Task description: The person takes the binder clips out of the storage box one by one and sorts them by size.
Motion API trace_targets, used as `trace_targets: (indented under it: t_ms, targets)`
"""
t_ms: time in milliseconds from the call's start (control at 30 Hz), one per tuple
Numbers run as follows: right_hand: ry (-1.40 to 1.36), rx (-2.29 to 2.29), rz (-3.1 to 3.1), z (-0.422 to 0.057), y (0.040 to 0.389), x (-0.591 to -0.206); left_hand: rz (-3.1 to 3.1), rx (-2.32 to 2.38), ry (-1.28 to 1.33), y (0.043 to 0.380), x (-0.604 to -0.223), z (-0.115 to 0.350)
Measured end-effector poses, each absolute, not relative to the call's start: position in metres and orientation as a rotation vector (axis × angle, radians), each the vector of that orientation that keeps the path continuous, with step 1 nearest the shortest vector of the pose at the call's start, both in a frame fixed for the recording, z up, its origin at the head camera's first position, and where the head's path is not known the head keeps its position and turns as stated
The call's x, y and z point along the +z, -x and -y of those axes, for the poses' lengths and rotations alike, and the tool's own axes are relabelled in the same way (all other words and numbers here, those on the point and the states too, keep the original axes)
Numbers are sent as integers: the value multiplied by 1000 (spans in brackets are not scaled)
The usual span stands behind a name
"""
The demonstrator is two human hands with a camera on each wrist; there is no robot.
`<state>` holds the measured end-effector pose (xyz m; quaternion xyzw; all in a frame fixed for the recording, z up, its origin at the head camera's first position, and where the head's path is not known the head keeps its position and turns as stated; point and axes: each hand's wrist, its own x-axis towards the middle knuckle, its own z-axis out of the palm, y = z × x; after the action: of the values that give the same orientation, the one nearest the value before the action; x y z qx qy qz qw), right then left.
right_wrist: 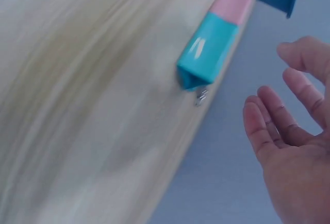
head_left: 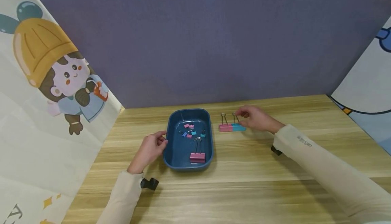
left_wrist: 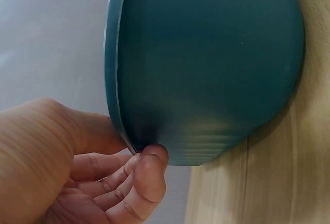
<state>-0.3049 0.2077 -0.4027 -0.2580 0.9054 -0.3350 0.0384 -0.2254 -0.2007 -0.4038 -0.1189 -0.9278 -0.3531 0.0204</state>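
Note:
A dark blue plastic tray [head_left: 187, 164] stands on the table, its left rim pinched between the thumb and fingers of my left hand [head_left: 150, 151]. Up close, the left wrist view shows that hand [left_wrist: 118, 183] at the rim of the tray [left_wrist: 216, 69]. Right of the tray, a large pink binder clip [head_left: 226, 128] and a large teal binder clip [head_left: 238, 127] sit end to end. My right hand [head_left: 255, 117] hovers by the teal clip's handles. In the right wrist view, the hand [right_wrist: 296, 147] has loosely spread fingers, apart from the teal clip [right_wrist: 209, 46].
Inside the tray lie a large pink binder clip [head_left: 197, 157] and several small clips [head_left: 189, 136] in pink, blue and teal. A purple-grey wall [head_left: 213, 47] rises behind the wooden table [head_left: 244, 190]. Printed panels [head_left: 36, 142] border the sides.

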Motion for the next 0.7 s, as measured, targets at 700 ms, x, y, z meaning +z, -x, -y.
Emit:
trace_targets:
  t_ms: [700]
  targets:
    - [1131,-873,-2848,-150,276,-368,2849,-1143,376,224,-405,201]
